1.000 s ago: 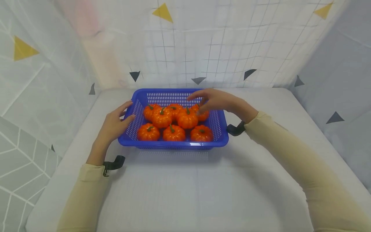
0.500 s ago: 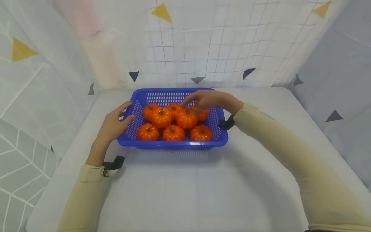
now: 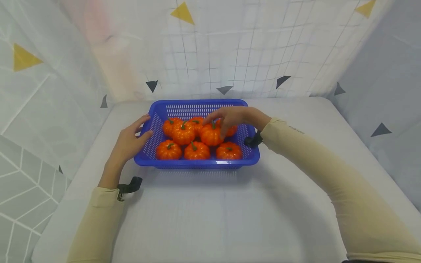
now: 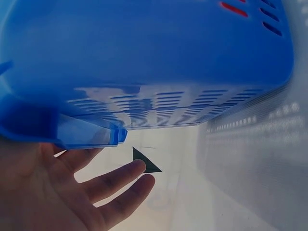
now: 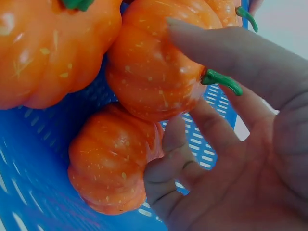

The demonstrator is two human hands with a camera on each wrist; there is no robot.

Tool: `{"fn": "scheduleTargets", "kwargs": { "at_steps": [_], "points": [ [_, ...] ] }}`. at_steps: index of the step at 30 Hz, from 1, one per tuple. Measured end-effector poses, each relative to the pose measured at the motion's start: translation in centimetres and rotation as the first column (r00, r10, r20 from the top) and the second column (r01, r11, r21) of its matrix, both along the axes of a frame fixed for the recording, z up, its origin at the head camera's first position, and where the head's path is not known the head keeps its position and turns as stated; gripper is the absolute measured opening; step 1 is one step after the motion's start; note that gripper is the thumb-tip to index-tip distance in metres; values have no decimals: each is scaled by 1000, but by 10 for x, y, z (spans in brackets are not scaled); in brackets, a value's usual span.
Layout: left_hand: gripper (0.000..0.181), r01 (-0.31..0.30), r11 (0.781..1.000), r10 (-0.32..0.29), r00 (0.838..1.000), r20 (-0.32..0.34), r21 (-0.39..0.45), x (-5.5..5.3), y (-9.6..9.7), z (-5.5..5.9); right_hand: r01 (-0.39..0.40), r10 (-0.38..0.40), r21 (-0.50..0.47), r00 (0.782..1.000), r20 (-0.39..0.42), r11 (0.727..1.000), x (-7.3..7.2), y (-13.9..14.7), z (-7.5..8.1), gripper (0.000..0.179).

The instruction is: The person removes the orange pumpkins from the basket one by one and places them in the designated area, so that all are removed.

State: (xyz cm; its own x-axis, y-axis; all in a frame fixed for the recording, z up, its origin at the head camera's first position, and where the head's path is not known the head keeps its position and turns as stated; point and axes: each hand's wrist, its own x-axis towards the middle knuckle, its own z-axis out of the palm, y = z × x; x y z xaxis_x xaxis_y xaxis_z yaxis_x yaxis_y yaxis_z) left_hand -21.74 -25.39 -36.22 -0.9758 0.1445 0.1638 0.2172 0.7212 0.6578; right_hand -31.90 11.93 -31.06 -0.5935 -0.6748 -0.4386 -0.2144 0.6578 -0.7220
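So our right hand (image 3: 231,116) is spread wide over one pumpkin (image 3: 210,136) in the basket (image 3: 184,163), just right of the middle, stem toward our palm. We can't tell if the fingers really touch it. Our left hand (image 3: 129,140) is much farther off, fingers loose at the left rim. The basket's long axis runs left to right for us.
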Motion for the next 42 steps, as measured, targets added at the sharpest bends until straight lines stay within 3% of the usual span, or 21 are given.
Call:
{"fn": "scheduleTargets", "kwargs": {
  "at_steps": [9,19,32,42],
  "points": [
    [60,-8,1000,8,1000,9,1,2,0,0,-46,48,43,998,-38,998,-1,-3,-2,79],
    [61,2,1000,-2,1000,9,3,1,2,-1,-12,16,49,998,-69,999,0,-2,-3,79],
    [59,-5,1000,5,1000,10,22,0,0,-1,-6,7,7,989,-147,1000,7,3,14,77],
    [54,34,998,-32,999,-35,61,3,1,-1,20,-25,-30,981,-191,999,5,16,20,74]
  ]
}}
